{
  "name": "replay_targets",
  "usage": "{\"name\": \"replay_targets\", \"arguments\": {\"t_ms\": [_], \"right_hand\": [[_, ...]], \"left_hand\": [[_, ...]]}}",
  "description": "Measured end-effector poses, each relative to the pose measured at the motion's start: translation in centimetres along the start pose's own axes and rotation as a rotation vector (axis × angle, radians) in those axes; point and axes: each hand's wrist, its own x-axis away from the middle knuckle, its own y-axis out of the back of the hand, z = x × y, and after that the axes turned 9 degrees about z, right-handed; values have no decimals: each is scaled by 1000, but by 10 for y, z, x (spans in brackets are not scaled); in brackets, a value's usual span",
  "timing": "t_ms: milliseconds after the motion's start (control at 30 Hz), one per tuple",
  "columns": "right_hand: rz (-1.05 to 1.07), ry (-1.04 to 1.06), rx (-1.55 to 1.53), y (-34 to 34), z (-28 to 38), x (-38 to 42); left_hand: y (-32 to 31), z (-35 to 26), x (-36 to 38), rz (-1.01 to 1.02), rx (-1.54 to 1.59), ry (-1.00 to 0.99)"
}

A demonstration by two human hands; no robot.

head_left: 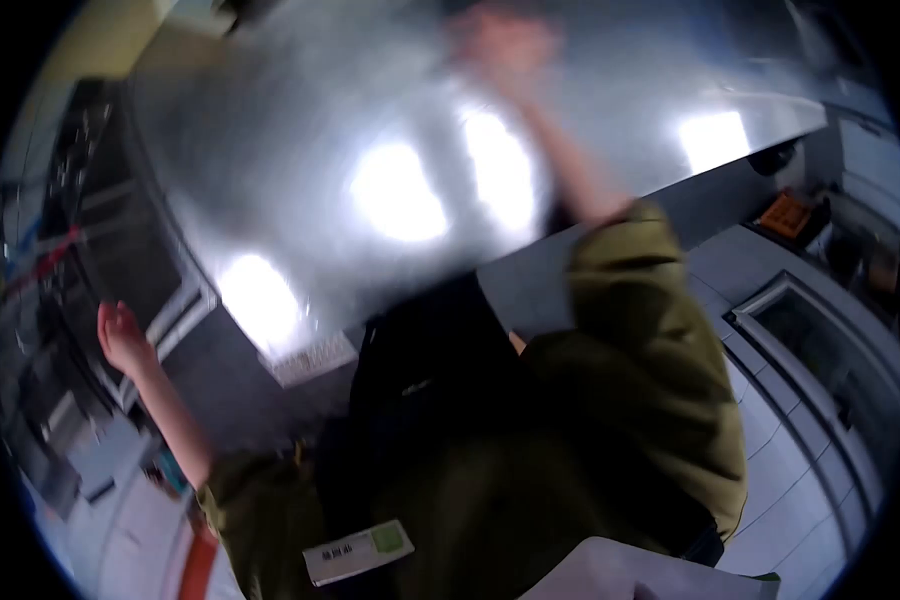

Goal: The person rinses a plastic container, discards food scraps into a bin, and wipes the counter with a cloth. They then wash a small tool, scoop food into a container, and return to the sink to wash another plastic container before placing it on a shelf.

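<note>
A shiny metal table (290, 180) spans the room ahead, with the right hand (510, 45) over it, too blurred for us to tell finger state or contact; the left hand (125, 340), fingers loosely curled together, looks empty near a pale frame (185, 312). We judge a quick swing could knock knuckles on that frame; an orange basket (785, 216) sits far right, and glare hides some tabletop.

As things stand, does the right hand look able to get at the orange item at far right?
Probably not without moving: the right hand is over the metal tabletop, while the orange item lies past its edge, seemingly beyond arm's reach.
</note>
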Motion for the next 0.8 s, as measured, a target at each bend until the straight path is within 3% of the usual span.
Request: {"name": "replay_targets", "arguments": {"t_ms": [33,67,133,167,233,300,367,433,500,567,667,700,733,800], "right_hand": [[257,-310,204,38,-65,3],[35,-291,302,32,-107,29],[-433,-286,475,20,-188,78],[-351,-383,477,19,-163,90],[-282,-185,322,17,-70,98],[-135,10,244,4,53,100],[-295,225,83,-44,168,113],[-135,186,91,-58,279,140],[-114,64,-32,-69,359,165],[-116,-40,15,-75,404,180],[-166,62,116,-106,430,145],[-7,84,284,-86,426,115],[100,59,220,-83,414,77],[99,-96,-273,-63,409,18]], "left_hand": [[40,21,-4,-21,22,34],[55,22,12,-125,30,104],[133,34,33,-50,73,101],[155,39,47,-57,87,75],[210,56,65,-7,181,121],[225,63,79,-131,159,231],[217,63,84,-175,167,249],[204,57,87,-130,106,210],[194,41,97,-76,67,194],[206,50,99,10,241,146],[238,53,112,42,497,252],[253,51,117,46,533,279],[271,50,122,69,505,260],[315,52,121,47,525,243]]}}
